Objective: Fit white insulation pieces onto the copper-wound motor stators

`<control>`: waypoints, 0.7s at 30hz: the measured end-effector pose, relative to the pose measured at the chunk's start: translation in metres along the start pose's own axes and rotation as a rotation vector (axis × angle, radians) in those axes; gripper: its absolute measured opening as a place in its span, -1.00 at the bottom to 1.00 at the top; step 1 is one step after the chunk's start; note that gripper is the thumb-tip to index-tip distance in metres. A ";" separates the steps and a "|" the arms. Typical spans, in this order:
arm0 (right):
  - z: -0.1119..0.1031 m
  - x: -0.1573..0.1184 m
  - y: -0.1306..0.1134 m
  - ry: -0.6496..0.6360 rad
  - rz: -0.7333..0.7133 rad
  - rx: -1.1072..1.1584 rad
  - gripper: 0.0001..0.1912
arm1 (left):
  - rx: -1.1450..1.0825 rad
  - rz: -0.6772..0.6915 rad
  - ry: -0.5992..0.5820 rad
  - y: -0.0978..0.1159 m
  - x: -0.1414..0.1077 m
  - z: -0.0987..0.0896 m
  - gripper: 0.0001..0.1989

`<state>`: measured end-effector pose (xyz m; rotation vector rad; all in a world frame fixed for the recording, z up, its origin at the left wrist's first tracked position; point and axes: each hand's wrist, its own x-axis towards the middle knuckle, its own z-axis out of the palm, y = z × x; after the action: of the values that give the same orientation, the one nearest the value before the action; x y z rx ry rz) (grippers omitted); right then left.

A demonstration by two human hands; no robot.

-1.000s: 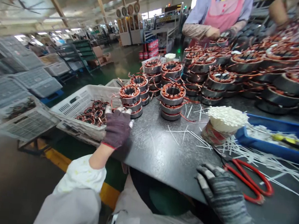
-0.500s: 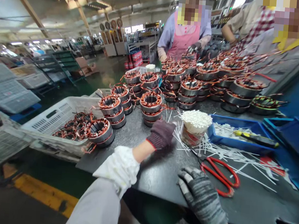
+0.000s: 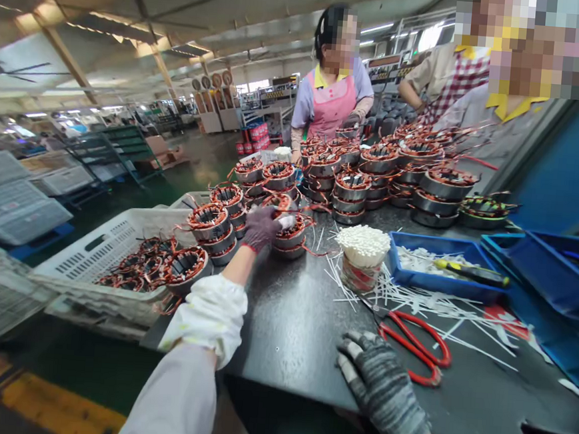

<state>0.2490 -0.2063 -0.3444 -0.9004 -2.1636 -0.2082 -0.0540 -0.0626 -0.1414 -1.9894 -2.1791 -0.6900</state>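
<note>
Over the workbench [image 3: 300, 338], left fingers [image 3: 280, 221] on copper-wound stator [image 3: 292, 238], right hand [image 3: 381, 388] near scissors [image 3: 412, 344]

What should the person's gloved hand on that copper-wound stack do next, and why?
Probably the left hand should steady the stack of copper-wound stators before moving it: the hand is on the stack, loose copper wire ends trail from it, and the neighbouring stack stands close.

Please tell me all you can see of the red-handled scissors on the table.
The red-handled scissors have two long glossy loop handles and short metal blades pointing away from the person. They lie flat on the dark speckled worktop, with thin white plastic strips beside the blades. The grey striped gloved right hand is near them, not touching.
</note>
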 end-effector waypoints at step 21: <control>-0.038 0.056 -0.012 -0.024 -0.086 0.074 -0.67 | -0.790 0.253 -0.173 0.009 -0.235 0.040 -0.73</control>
<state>0.2388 -0.2006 -0.2771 -0.7725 -2.2190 -0.1587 -0.0047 -0.2616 -0.2636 -2.6968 -1.8256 -1.5619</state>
